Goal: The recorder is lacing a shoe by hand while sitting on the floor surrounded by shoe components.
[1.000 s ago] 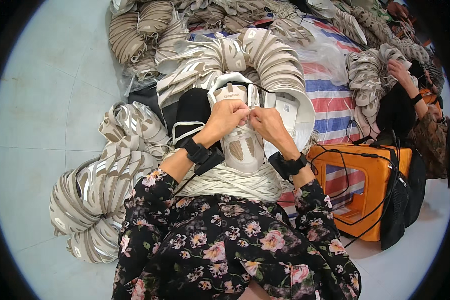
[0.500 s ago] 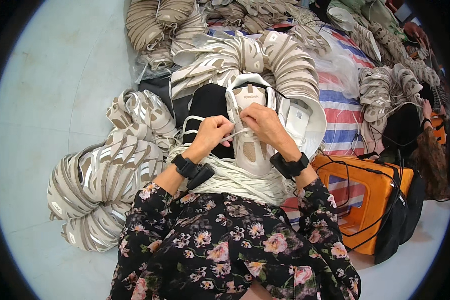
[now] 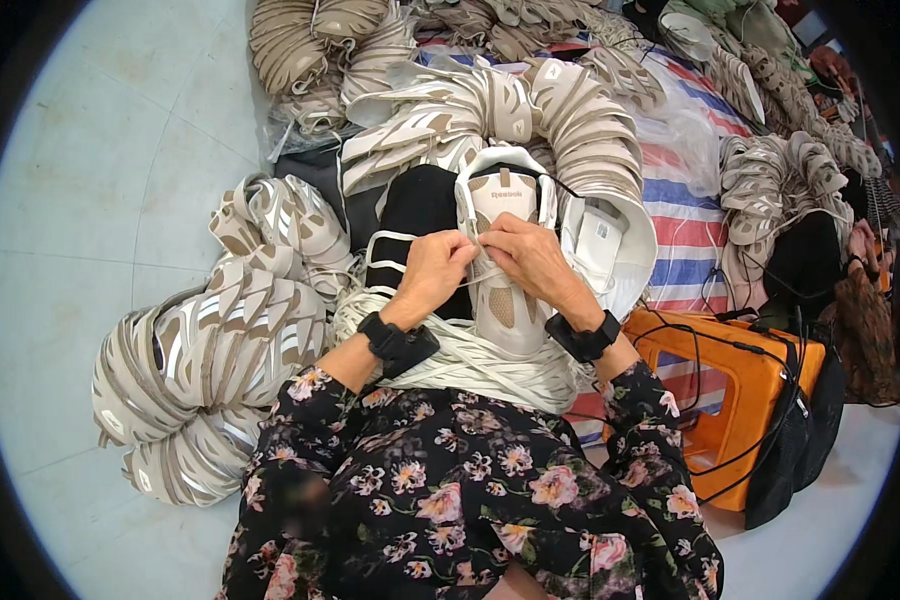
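Observation:
A beige and white shoe upper [image 3: 506,205] lies in front of me, its tongue up and its toe toward my body. My left hand [image 3: 436,268] is closed at the left lace edge, fingers pinched on a pale shoelace [image 3: 478,278]. On the tongue's lower part, my right hand [image 3: 532,258] also pinches the lace, its fingertips close to those of the left. The fingertips partly hide the lace and the eyelets. Under the toe spreads a heap of loose white laces [image 3: 460,365] across my lap.
Stacked shoe uppers [image 3: 220,350] lie on the floor at left, and an arched row of them [image 3: 590,125] curves beyond my hands. At right stands an orange plastic stool [image 3: 705,400] with black cables and a black bag. Striped sheeting [image 3: 675,235] lies beneath; another person's arm [image 3: 860,250] shows far right.
My left hand has moved slightly right and up, closer to my right hand. Its fingers now hide more of the lace. The shoe upper has barely shifted.

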The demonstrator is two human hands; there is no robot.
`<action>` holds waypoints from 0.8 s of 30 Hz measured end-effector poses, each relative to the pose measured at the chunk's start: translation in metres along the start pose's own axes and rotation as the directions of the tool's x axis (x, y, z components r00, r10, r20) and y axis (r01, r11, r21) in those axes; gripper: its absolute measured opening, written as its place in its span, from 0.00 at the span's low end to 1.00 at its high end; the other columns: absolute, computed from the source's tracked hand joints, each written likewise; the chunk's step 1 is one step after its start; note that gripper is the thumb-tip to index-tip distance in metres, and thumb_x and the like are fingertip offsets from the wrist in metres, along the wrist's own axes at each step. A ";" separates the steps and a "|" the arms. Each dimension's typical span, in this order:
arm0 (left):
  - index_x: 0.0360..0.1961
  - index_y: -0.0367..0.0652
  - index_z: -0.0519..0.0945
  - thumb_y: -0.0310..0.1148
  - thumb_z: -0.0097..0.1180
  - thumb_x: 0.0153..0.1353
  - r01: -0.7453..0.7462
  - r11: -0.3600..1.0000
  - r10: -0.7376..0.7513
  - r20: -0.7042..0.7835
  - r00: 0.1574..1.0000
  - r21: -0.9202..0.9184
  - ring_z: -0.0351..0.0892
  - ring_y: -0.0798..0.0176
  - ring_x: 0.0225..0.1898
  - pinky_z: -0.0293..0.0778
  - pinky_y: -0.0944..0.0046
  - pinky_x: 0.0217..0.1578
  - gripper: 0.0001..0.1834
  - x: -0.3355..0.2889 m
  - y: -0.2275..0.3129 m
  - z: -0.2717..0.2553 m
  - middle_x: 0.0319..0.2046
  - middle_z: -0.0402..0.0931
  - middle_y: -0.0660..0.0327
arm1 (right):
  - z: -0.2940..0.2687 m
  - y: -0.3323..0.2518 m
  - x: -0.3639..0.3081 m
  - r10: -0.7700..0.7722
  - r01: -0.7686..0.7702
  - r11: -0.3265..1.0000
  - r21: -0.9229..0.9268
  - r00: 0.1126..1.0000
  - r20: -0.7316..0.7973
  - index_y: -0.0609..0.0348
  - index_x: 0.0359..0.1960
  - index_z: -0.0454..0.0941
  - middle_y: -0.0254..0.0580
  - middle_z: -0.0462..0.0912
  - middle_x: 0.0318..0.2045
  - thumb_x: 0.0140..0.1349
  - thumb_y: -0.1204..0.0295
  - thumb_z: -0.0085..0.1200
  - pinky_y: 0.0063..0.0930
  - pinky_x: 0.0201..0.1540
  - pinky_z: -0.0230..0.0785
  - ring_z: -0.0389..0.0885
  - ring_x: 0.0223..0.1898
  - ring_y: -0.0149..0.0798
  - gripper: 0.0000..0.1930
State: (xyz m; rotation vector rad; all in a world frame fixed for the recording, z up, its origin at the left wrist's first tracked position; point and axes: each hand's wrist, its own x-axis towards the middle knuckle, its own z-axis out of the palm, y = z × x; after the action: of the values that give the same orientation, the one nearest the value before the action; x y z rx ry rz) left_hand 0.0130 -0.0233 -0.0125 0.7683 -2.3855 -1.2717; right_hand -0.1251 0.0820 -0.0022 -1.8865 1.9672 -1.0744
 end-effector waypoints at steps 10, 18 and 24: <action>0.29 0.37 0.68 0.23 0.48 0.58 0.085 0.917 -0.036 0.130 0.991 -0.390 0.74 0.71 0.20 0.71 0.74 0.23 0.03 -0.003 0.005 -0.001 0.20 0.73 0.63 | -0.052 0.039 -0.003 -0.167 0.116 0.907 -0.406 0.981 -0.093 0.54 0.26 0.71 0.41 0.70 0.23 0.49 0.74 0.49 0.36 0.25 0.66 0.73 0.24 0.44 0.02; 0.33 0.38 0.75 0.34 0.55 0.55 -0.265 0.964 0.245 0.366 0.898 0.006 0.73 0.54 0.30 0.70 0.62 0.31 0.10 -0.003 0.024 -0.023 0.30 0.71 0.56 | -0.193 0.139 -0.032 -0.012 -0.385 0.591 -0.709 0.874 -0.485 0.54 0.32 0.78 0.44 0.76 0.35 0.45 0.71 0.56 0.38 0.42 0.66 0.74 0.37 0.46 0.09; 0.31 0.39 0.75 0.33 0.55 0.54 -0.307 0.948 0.251 0.392 0.885 0.086 0.73 0.52 0.30 0.69 0.58 0.29 0.08 -0.008 0.019 -0.032 0.33 0.69 0.59 | -0.049 0.028 0.007 -0.237 0.221 0.940 -0.262 0.971 -0.030 0.57 0.30 0.73 0.46 0.70 0.47 0.39 0.72 0.60 0.43 0.57 0.56 0.64 0.53 0.50 0.14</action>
State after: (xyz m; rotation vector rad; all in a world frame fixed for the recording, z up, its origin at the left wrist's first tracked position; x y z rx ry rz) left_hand 0.0299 -0.0312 0.0207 0.2042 -2.7925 -1.2195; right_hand -0.1782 0.0904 0.0177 -2.2927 2.0433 -0.9818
